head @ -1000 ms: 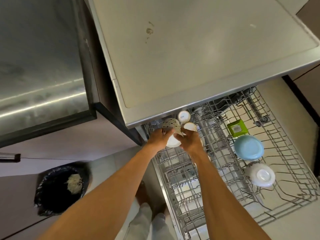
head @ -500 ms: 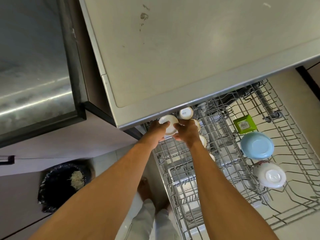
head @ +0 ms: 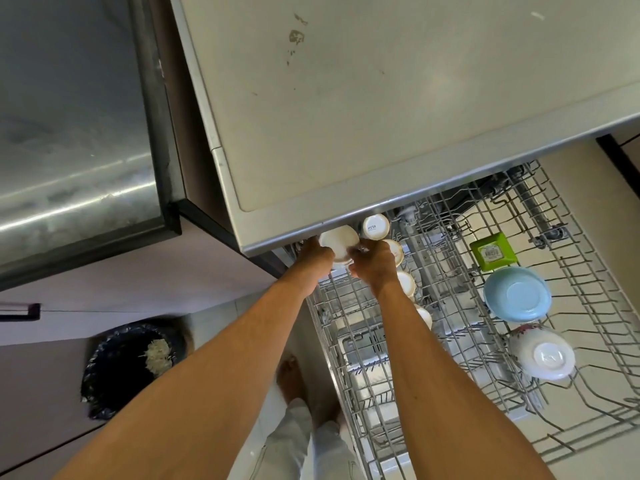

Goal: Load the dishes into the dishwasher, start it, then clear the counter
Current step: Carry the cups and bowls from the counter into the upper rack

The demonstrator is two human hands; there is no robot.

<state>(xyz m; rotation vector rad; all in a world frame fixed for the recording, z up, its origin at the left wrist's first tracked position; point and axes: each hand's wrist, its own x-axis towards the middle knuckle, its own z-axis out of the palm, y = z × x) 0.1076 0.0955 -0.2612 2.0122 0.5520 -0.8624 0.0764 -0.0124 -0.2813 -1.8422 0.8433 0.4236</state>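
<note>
Head camera, looking straight down past both forearms: the left hand [head: 313, 254] and the right hand [head: 374, 266] meet at the far left corner of the pulled-out dishwasher rack [head: 325, 337], just under the front lip of the steel desk [head: 381, 98]. Between them is a white cup [head: 339, 242], upside down with its base towards the camera. The left grip is curled round its left side and the right grip closes on its right side, though the right fingertips are blurred. The cup sits at the head of the rack's left row, partly tucked beneath the desk edge.

Just beside it to the right stands a lettered cup [head: 375, 226], also base up. More cream cups [head: 406, 284] run in a line down the same row, partly hidden by the right wrist. Well apart on the rack's right side lie a green square dish [head: 493, 251], a pale blue bowl [head: 516, 294] and a white patterned bowl [head: 542, 356], all inverted and lined up one after another.

On the floor to the left is a bin [head: 131, 368] lined with a black bag, with pale scraps in it. A bare foot [head: 289, 379] shows between the forearms.
</note>
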